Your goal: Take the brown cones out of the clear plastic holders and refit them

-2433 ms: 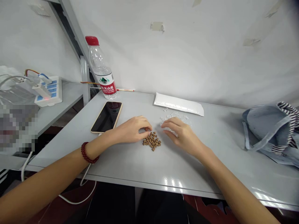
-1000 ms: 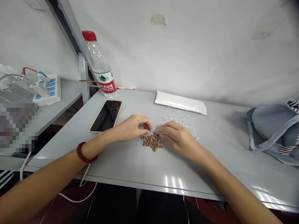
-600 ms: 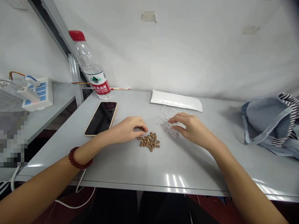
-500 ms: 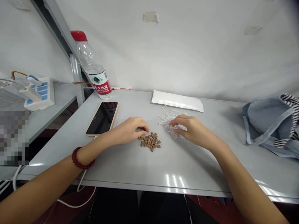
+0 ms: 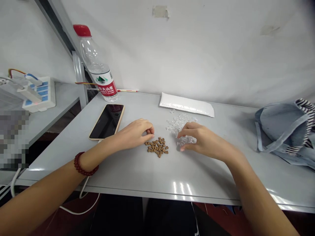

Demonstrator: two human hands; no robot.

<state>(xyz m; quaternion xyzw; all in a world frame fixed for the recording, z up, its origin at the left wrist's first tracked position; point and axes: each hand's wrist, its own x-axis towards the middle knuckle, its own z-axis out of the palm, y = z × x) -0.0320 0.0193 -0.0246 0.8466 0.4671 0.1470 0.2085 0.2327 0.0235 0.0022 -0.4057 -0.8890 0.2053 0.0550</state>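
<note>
A small heap of brown pellets (image 5: 157, 147) lies on the grey table (image 5: 137, 170). Just behind and left of it rests my left hand (image 5: 135, 132), fingers curled and thumb tip close to the index finger; whatever is between them, if anything, is hidden. To the right, a loose pile of small clear plastic pieces (image 5: 180, 122) is spread out. My right hand (image 5: 204, 141) hovers at the pile's near right side, thumb and fingers apart, partly covering the pieces. Nothing shows held in it.
A phone (image 5: 107, 122) lies left of my left hand, a cable running from it. Behind stand a water bottle (image 5: 106, 83) and a flat white packet (image 5: 187, 105) near the wall. A blue fabric bag (image 5: 283, 127) sits at right; a power strip (image 5: 48, 95) is far left.
My right thumb has moved down and away from the fingers, so that hand has opened wider. My left hand keeps its curled shape. The camera view has shifted slightly.
</note>
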